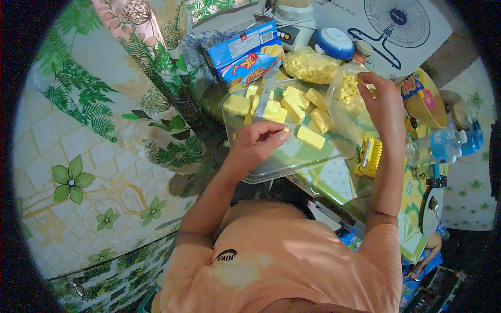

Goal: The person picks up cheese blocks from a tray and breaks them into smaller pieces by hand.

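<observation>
A clear plastic tray (292, 171) holds several yellow blocks (310, 137) that look like butter or cheese. Over its near left side is my left hand (258, 146), thumb and fingertips pinched on a small pale-yellow piece. A flat greyish strip (264, 96), perhaps a blade, lies across the blocks just beyond that hand; whether the hand touches it I cannot tell. My right hand (383, 96) grips the upper edge of a clear plastic bag (355, 117) with small yellow pieces inside. The bag hangs at the tray's right side.
Behind the tray stand a blue box (245, 55), another bag of yellow pieces (311, 65), a blue-and-white bowl (334, 43) and a fan carton (386, 26). To the right are a yellow basket (368, 156), a water bottle (436, 146) and a yellow bowl (436, 112). Another person's arm (430, 250) shows at lower right.
</observation>
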{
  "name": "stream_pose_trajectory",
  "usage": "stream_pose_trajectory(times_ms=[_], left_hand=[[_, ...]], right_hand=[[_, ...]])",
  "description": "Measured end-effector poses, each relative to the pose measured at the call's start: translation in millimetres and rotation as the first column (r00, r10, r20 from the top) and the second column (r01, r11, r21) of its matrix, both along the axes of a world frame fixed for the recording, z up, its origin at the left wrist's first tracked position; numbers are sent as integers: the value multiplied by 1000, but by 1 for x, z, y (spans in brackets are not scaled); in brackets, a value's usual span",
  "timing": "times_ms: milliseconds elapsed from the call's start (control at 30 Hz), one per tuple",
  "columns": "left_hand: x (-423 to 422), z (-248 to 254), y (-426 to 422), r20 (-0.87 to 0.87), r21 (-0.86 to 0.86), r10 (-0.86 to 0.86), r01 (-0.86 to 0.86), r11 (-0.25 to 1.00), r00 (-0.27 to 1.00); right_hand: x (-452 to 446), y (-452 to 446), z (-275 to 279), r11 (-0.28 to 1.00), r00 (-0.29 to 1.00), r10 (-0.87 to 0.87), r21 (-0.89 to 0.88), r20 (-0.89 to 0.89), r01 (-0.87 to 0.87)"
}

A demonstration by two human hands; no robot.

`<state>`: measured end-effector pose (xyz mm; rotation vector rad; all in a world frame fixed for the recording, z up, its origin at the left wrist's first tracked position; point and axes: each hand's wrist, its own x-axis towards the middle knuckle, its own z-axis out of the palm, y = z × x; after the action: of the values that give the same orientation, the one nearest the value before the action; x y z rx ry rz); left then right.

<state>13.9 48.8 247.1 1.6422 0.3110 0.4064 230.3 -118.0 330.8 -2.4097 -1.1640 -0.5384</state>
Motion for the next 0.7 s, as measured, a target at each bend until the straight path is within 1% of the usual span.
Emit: stream_pose_trajectory(times_ms=[33, 133, 167, 233, 333, 433, 533, 633, 700], left_hand=[[6, 0, -3, 45, 164, 13, -20, 986, 999], [24, 28, -14, 94, 344, -69, 32, 938, 993], [34, 32, -18, 159, 438, -77, -1, 899, 984], [61, 37, -29, 282, 605, -114, -84, 792, 953], [101, 44, -42, 214, 812, -87, -128, 569, 973], [143, 34, -41, 106, 898, -47, -76, 433, 993], [162, 22, -36, 13, 933, -63, 10, 361, 998], [158, 20, -33, -15, 914, -40, 30, 404, 999], [143, 33, -31, -7, 863, -3, 7, 506, 1000]], right_hand=[[0, 0, 0, 1000, 1000, -1, 11, -10, 1], [-2, -1, 2, 1000, 1000, -26, 7, -13, 26], [-2, -1, 2, 999, 999, -33, -11, -3, 33], [-2, -2, 2, 998, 999, -50, -47, 20, 51], [7, -5, -4, 992, 996, -76, -96, 38, 80], [4, -7, -2, 999, 997, -31, -9, 70, 32], [-9, -6, 13, 996, 989, -86, -18, -116, 85], [-12, -7, 13, 996, 991, -9, 82, -132, 20], [-12, -6, 9, 980, 936, 141, 178, -322, -87]])
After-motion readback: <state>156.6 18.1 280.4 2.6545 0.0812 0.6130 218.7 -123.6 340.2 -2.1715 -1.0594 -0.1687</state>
